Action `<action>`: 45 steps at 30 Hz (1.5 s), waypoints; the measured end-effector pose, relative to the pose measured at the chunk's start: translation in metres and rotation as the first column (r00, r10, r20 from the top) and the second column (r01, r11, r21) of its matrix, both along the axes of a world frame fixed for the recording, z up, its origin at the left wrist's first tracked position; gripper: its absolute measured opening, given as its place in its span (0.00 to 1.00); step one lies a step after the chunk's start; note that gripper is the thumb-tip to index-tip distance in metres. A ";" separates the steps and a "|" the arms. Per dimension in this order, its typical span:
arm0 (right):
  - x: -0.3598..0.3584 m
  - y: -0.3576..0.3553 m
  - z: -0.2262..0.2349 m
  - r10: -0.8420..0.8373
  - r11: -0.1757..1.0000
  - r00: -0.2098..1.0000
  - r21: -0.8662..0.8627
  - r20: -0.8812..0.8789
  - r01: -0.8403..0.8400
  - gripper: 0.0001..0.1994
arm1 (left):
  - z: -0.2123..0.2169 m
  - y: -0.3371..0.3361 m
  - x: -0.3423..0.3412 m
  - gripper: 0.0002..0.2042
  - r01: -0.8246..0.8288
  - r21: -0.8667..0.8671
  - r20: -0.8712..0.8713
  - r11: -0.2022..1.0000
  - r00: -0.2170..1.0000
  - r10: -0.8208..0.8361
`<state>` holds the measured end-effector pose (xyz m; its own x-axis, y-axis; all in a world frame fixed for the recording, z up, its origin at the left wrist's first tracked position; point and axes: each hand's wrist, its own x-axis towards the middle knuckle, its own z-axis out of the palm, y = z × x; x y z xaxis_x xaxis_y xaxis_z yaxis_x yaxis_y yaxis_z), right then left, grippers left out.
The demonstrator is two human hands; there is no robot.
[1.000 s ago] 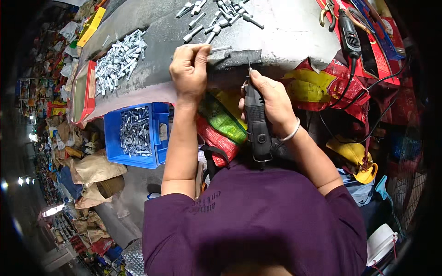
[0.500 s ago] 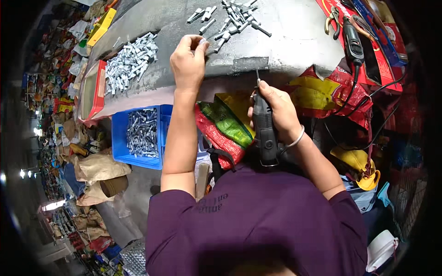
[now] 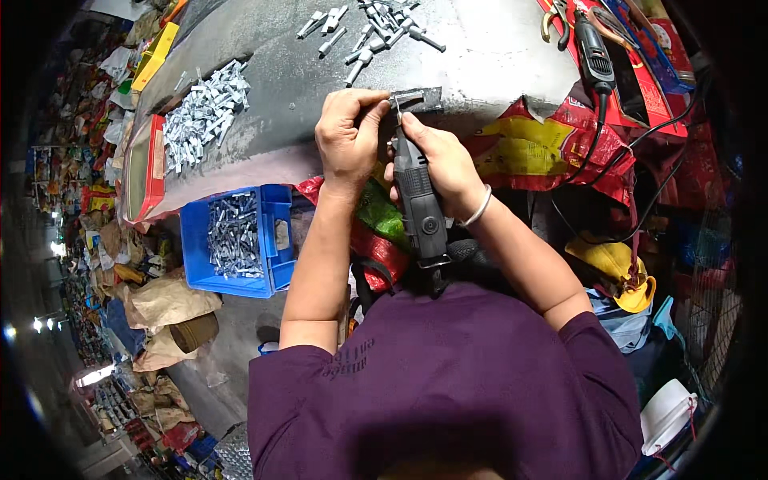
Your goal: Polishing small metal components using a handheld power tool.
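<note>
My right hand [image 3: 448, 164] is wrapped round a black handheld rotary tool [image 3: 422, 196], its thin bit pointing away from me at the table's near edge. Close by on the left, my left hand [image 3: 350, 132] pinches a small grey metal part [image 3: 410, 99] by its end. The tool's tip is right at this part; whether they touch I cannot tell. Both lie over a dark rectangular patch on the table [image 3: 280, 128]. Farther back are several loose bolt-like metal pieces [image 3: 388, 30], and a larger heap of grey metal parts [image 3: 210, 110] lies to the left.
Below the table edge on the left stands a blue bin [image 3: 196, 260] holding many metal parts. A red-rimmed tray [image 3: 152, 172] borders the heap. At the far right lie a second corded rotary tool [image 3: 594, 52] and pliers [image 3: 558, 24]. Red-yellow sacking [image 3: 528, 152] hangs over the edge.
My left hand has moved right and nearer, from the loose pieces to the tool's tip, with a metal part in its fingers. The rotary tool has shifted slightly left and away from me.
</note>
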<state>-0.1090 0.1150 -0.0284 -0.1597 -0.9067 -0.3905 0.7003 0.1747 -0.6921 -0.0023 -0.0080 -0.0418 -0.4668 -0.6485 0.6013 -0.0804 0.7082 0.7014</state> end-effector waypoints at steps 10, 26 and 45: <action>-0.019 0.010 0.001 -0.045 0.996 0.998 0.074 -0.054 0.049 0.24 | 0.009 0.003 -0.003 0.08 -0.046 -0.032 0.042 0.998 0.998 0.047; -0.004 0.002 0.004 0.079 0.996 0.992 0.044 0.096 -0.084 0.25 | -0.007 -0.001 0.007 0.09 0.112 -0.070 -0.136 0.991 0.983 -0.121; -0.009 0.025 0.004 0.032 0.999 0.997 0.046 -0.077 -0.028 0.22 | 0.049 -0.071 0.032 0.07 -0.607 -0.423 -0.208 0.673 0.788 0.580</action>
